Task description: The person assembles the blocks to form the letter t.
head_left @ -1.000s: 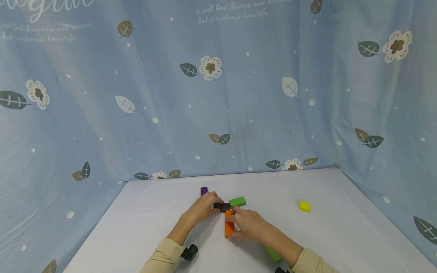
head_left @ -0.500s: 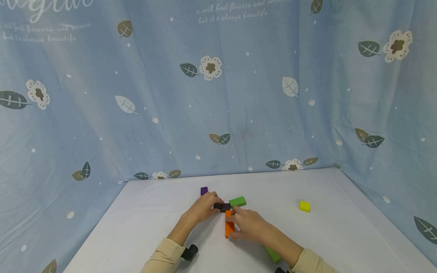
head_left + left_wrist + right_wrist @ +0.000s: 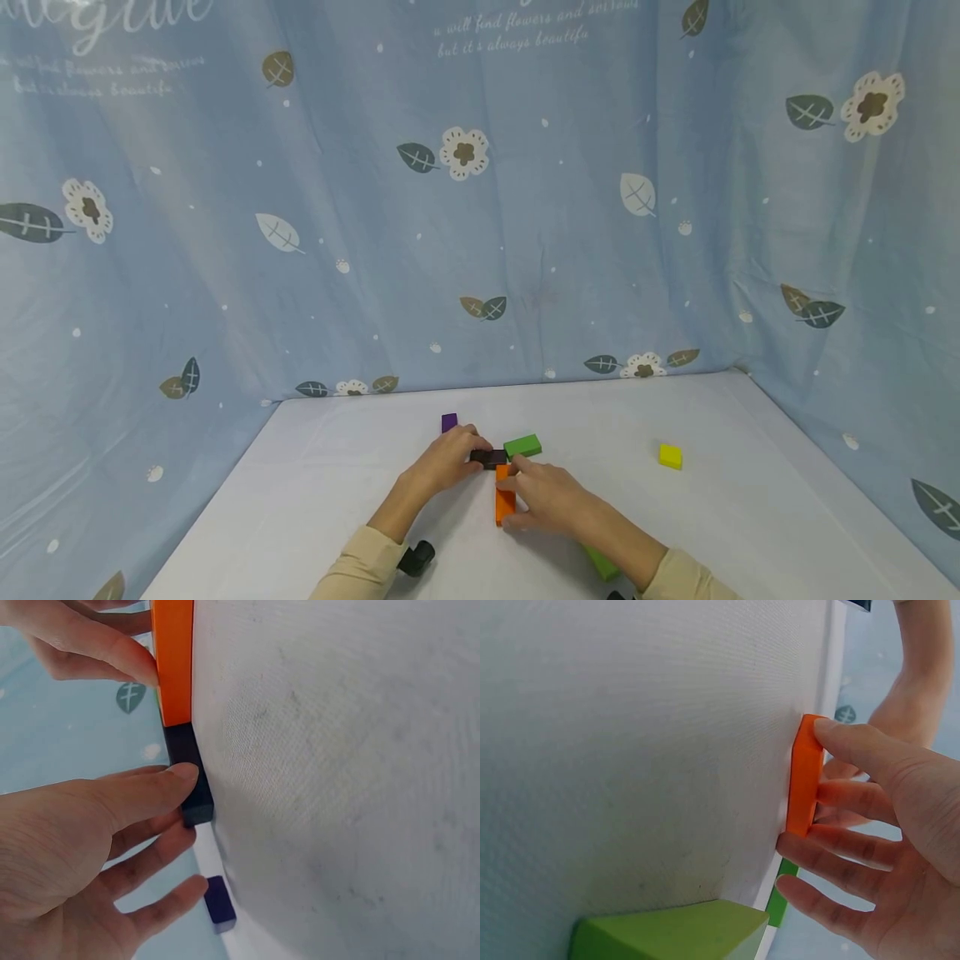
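A black block (image 3: 489, 458) lies on the white table, its left end held between the thumb and fingers of my left hand (image 3: 442, 461). Nearer to me, an orange block (image 3: 506, 504) meets the black one in the left wrist view. My right hand (image 3: 553, 498) grips that orange block from the right, thumb at its near end and fingertips along its side. A green block (image 3: 522, 446) lies at an angle just beyond the right hand's fingertips. Behind the left hand is a purple block (image 3: 449, 422), partly hidden in the head view.
Off to the right lies a yellow block (image 3: 671, 457). Another green block (image 3: 602, 563) is partly under the right forearm. Black devices are at both wrists, the left one (image 3: 417, 558) showing most. A patterned blue curtain (image 3: 540, 250) hangs behind the table (image 3: 300, 500).
The head view has tilted very slightly, so everything sits a little lower in it. Both hands and the blocks otherwise keep their positions.
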Demonstrator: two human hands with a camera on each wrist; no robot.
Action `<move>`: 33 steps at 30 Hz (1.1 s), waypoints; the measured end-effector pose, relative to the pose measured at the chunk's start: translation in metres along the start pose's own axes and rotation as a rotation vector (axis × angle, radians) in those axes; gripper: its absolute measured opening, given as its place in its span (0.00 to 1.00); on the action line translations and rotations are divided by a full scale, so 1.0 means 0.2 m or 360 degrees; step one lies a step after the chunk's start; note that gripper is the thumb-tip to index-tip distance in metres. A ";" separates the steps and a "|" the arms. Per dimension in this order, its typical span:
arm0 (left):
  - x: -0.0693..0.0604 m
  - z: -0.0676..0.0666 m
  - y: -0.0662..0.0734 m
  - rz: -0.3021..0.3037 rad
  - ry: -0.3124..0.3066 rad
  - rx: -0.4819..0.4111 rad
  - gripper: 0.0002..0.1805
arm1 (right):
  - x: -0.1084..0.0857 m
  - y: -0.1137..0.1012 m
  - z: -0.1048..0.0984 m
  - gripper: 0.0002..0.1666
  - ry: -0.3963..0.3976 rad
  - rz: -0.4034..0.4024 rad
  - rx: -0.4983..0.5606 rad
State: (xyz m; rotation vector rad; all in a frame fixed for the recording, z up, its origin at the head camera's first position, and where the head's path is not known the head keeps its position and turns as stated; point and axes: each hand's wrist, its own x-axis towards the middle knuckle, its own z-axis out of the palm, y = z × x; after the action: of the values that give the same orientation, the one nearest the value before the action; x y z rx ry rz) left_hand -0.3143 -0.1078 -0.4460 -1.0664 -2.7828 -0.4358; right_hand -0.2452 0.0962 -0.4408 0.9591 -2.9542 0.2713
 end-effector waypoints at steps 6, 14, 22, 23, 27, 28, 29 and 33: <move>-0.03 -0.01 0.01 -0.0004 -0.0003 0.0045 0.14 | 0.00 -0.01 0.01 0.29 -0.0005 -0.0001 -0.0009; -0.12 -0.05 0.06 0.0053 -0.0209 0.0018 0.24 | 0.00 -0.01 0.01 0.29 0.0004 -0.0026 -0.0016; -0.17 -0.04 0.08 0.0047 -0.0383 -0.0025 0.38 | -0.01 0.00 0.02 0.29 0.0016 -0.0067 0.0054; -0.17 -0.04 0.08 0.0046 -0.0390 -0.0024 0.38 | -0.01 0.00 0.02 0.29 0.0016 -0.0072 0.0059; -0.17 -0.04 0.09 0.0024 -0.0416 -0.0025 0.37 | -0.01 0.02 0.01 0.28 0.0004 -0.0068 0.0095; -0.17 -0.04 0.09 0.0021 -0.0419 -0.0026 0.37 | -0.01 0.03 0.01 0.28 0.0001 -0.0068 0.0105; -0.16 -0.05 0.09 0.0022 -0.0422 -0.0023 0.37 | -0.01 0.03 0.01 0.28 -0.0003 -0.0069 0.0118; -0.15 -0.06 0.10 0.0019 -0.0430 -0.0025 0.35 | -0.01 0.04 -0.01 0.27 -0.0020 -0.0090 0.0148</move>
State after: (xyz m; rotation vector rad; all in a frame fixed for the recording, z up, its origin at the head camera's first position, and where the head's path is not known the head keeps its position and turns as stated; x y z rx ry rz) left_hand -0.2790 -0.1164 -0.4369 -1.2288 -3.0070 -0.3348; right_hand -0.2487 0.1049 -0.4394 1.0560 -2.9435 0.4060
